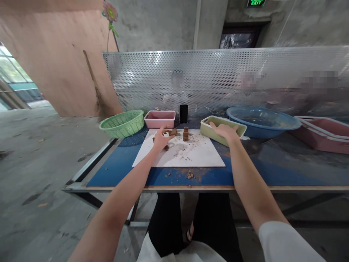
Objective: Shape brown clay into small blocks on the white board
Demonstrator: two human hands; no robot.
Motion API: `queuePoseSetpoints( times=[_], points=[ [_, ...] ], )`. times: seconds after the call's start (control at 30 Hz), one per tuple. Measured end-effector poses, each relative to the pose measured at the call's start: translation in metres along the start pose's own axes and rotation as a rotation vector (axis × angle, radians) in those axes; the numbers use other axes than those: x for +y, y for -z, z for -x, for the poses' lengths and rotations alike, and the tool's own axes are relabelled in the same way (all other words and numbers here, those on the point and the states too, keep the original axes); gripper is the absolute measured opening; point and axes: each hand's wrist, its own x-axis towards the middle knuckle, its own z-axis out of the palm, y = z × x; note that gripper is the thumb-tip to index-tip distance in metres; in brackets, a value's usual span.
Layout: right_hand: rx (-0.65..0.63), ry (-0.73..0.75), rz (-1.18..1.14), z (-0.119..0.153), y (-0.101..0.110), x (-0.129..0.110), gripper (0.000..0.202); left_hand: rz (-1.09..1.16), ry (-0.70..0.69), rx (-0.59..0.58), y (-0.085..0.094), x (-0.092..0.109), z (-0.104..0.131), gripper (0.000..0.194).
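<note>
My left hand [161, 139] is over the white board [177, 158], thumb and fingers apart, close beside a brown clay-like block [172, 132]. Whether its fingers touch that block I cannot tell. More brown pieces lie partly hidden under this hand. To its right, brown blocks [185, 134] stand on the board among scattered crumbs. My right hand [224, 130] reaches over the yellow-green plastic bin [215, 137]. Its thumb and an outer finger are spread; the other fingertips dip into the bin, where the contents are hidden.
Behind the board are a pink bin [160, 123] and an upright phone [183, 113]. A green basket [122, 125] stands left; a blue basin [261, 123] and reddish bins [324, 136] stand right. Crumbs [190, 175] lie near the blue table's front edge. A perforated metal panel [152, 76] rises behind.
</note>
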Motion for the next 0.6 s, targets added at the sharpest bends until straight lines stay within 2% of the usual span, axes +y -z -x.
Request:
queuePoseSetpoints(
  times=[0.03,0.07,0.13,0.2,0.33,0.47,0.6],
  points=[
    [-0.037,-0.007,-0.002,0.004,0.002,-0.008,0.087,0.007,-0.001,-0.003,0.000,0.000,0.000,0.063],
    [-0.003,0.022,-0.010,0.009,0.004,-0.017,0.085,0.014,-0.002,-0.004,0.000,0.000,-0.001,0.063],
    [0.131,0.206,-0.071,0.019,0.002,-0.039,0.067,0.021,-0.002,-0.001,-0.001,0.000,-0.001,0.063],
    [0.186,0.407,-0.174,0.031,-0.006,-0.063,0.057,0.026,-0.001,0.003,-0.001,0.000,-0.002,0.064],
    [0.080,0.745,-0.246,0.058,-0.032,-0.101,0.056,0.066,-0.010,0.005,-0.001,0.000,-0.001,0.064],
    [0.008,0.825,-0.205,0.077,-0.048,-0.116,0.061,0.077,-0.015,0.003,0.000,0.002,0.000,0.062],
    [-0.001,0.927,-0.255,0.084,-0.050,-0.120,0.048,0.083,-0.040,-0.020,0.001,0.002,0.000,0.061]
  ],
)
